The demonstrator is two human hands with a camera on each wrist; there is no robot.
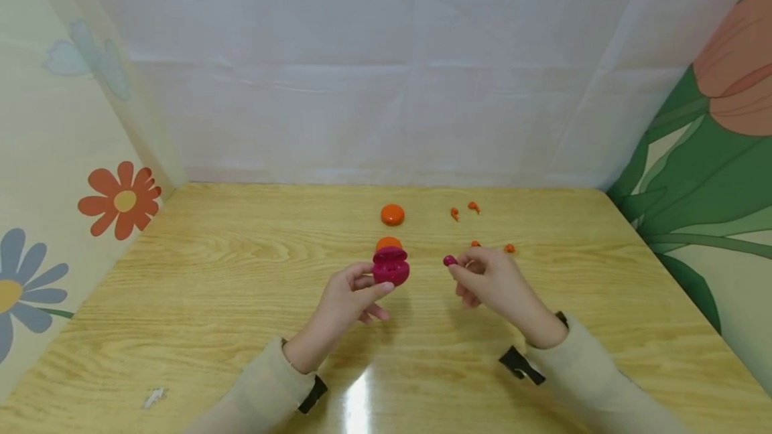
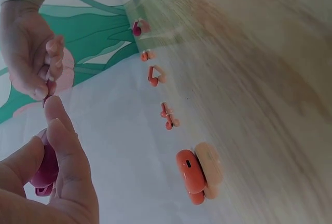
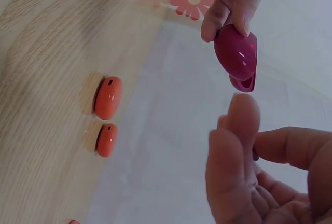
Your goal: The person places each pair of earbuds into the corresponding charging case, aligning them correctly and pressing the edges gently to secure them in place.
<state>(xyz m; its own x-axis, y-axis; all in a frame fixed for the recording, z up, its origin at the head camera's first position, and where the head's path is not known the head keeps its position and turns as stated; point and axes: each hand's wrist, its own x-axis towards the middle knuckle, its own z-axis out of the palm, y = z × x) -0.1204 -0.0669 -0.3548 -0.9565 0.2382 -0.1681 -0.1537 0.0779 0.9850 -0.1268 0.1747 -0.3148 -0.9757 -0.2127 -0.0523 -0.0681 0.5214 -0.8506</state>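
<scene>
Thumb and fingers of my left hand (image 1: 352,293) grip a magenta earbud case (image 1: 391,273) above the table, its lid tilted up. Across from it, my right hand (image 1: 497,280) pinches a small magenta earbud (image 1: 449,260) between thumb and fingertips, apart from the case. In the right wrist view the case (image 3: 236,53) shows its rounded underside, and the fingers mostly hide the earbud. The left wrist view has a second magenta earbud (image 2: 136,28) lying on the table; I cannot make it out in the head view.
Two closed orange earbud cases (image 1: 393,214) (image 3: 107,140) stand behind my left hand, the nearer partly covered by the magenta case. Several orange earbuds (image 1: 474,207) lie to the right, some close behind my right hand. A white wall rises at the table's back edge.
</scene>
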